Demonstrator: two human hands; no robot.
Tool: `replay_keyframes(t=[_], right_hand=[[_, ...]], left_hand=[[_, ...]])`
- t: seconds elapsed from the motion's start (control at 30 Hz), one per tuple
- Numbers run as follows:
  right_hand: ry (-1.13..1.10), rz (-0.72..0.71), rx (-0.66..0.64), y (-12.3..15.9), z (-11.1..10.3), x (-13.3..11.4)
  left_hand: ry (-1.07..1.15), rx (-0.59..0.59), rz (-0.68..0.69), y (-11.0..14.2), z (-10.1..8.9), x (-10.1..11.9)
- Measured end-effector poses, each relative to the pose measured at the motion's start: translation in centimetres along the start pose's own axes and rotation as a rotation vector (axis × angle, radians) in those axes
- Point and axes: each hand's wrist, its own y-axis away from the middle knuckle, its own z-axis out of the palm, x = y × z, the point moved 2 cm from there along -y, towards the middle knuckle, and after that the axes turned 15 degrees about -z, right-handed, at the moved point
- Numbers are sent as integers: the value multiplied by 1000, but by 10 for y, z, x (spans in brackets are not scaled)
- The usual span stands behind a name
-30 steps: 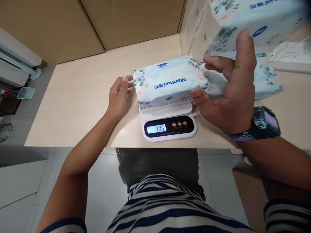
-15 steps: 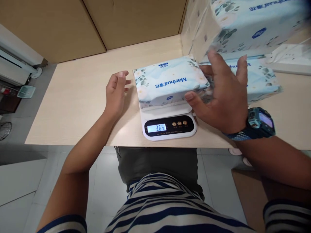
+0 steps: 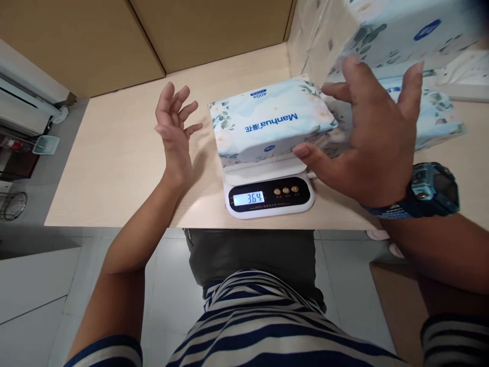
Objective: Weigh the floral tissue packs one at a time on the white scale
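A pale blue floral tissue pack marked "Manhua" lies on a white kitchen scale whose lit display reads 364. My left hand is raised just left of the pack, fingers spread, holding nothing and apart from it. Just right of the pack my right hand hovers with its fingers spread; the thumb is close to the pack's near right corner, and I cannot tell if it touches. A dark watch is on that wrist.
More tissue packs are stacked at the back right, and another pack lies flat behind my right hand. The light wooden table backs onto cardboard boxes. A small teal tray sits on the floor at left.
Both hands drew away from the pack: the left lifted and spread its fingers, the right opened wider. The scale reading fell from 405 to 364.
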Motion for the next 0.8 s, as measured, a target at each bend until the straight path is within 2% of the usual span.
replay_keyframes(t=[0.13, 0.37, 0.53, 0.67, 0.8], right_hand=[[-14, -8, 77, 1, 4, 5], [-3, -7, 61, 3, 6, 4], [-1, -9, 25, 3, 5, 4], [13, 8, 22, 3, 6, 2], [59, -18, 55, 4, 9, 5]], left_hand=[[-67, -51, 60, 11, 11, 9], [-243, -194, 160, 11, 22, -6], [-258, -208, 146, 10, 23, -7], [-231, -247, 186, 11, 28, -9], [-252, -256, 151, 11, 31, -17]])
